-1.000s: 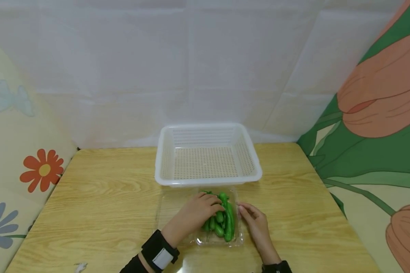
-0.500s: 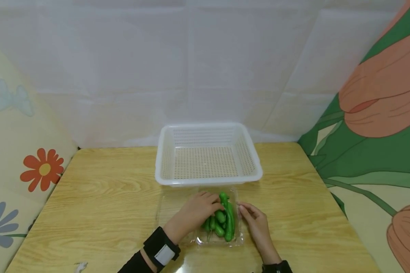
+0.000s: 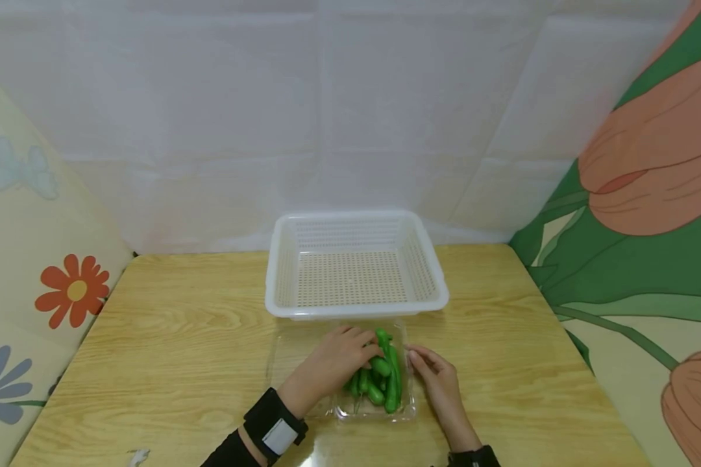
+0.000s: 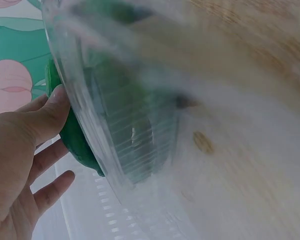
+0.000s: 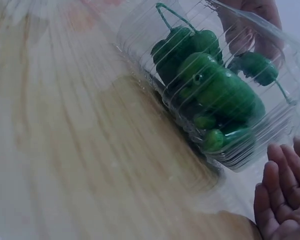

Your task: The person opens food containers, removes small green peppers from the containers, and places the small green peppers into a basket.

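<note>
Several green peppers (image 3: pixel 393 379) lie in a clear plastic box (image 3: pixel 404 407) near the table's front; one smooth end shows below the left fingers. My left hand (image 3: pixel 341 357) reaches over the box from the left. In the left wrist view, its thumb and a finger pinch a green pepper (image 4: pixel 80 142) at the box's rim, with the other fingers spread. My right hand (image 3: pixel 441 383) holds the box's right rim between thumb and forefinger. Through the box wall, the right wrist view shows the peppers (image 5: pixel 222 92), while the right fingers (image 5: pixel 277 187) sit near its corner, the grip itself partly out of frame.
Behind the box stands a white perforated plastic basket (image 3: pixel 356 308) with nothing in it. The box's clear lid (image 3: pixel 289 350) lies folded out to the left, partly under the left arm. A small whitish scrap (image 3: pixel 138 457) is at the table's front left.
The left fingers have shifted slightly among the peppers, and one pepper beneath them has turned to the right. Stems seen above the left fingers are now hidden. The right hand has stayed put.
</note>
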Demonstrator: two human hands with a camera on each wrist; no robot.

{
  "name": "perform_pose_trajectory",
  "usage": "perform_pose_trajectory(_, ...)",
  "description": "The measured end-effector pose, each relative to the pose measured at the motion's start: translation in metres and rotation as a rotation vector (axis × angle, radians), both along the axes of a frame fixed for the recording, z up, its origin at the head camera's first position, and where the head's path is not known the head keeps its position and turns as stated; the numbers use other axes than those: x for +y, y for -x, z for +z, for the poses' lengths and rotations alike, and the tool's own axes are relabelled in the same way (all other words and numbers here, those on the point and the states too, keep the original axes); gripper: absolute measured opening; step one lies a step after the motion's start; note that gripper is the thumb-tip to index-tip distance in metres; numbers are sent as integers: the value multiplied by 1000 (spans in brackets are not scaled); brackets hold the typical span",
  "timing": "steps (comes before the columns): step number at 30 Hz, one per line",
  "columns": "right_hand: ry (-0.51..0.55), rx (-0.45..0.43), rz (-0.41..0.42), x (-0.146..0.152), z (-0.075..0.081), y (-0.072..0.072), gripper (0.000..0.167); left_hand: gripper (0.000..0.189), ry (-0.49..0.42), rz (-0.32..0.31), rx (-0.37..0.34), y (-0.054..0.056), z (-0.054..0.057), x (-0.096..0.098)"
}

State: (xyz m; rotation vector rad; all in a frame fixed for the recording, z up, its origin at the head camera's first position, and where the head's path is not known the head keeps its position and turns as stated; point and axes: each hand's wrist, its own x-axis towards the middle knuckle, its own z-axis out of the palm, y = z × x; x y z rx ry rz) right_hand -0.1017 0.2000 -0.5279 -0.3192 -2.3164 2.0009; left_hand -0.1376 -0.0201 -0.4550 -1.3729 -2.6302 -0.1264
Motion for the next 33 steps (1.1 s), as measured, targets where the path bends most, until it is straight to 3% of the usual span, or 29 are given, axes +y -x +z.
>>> perform_pose_trajectory(11, 59, -31, 105, 8, 4, 14, 33, 30, 9, 7, 23, 2, 2, -5)
perform_pose_trajectory(18, 81, -20, 203, 13, 7, 24, 43, 31, -10, 1, 35, 3, 2, -8)
perform_pose_trajectory(26, 132, 36, 305, 18, 3, 36, 49, 32, -27, 20, 47, 5, 1, -11)
perform_pose_trajectory(33, 95, 87, 315, 21, -4, 36, 49, 32, -70, 25, 82, 6, 6, -10)
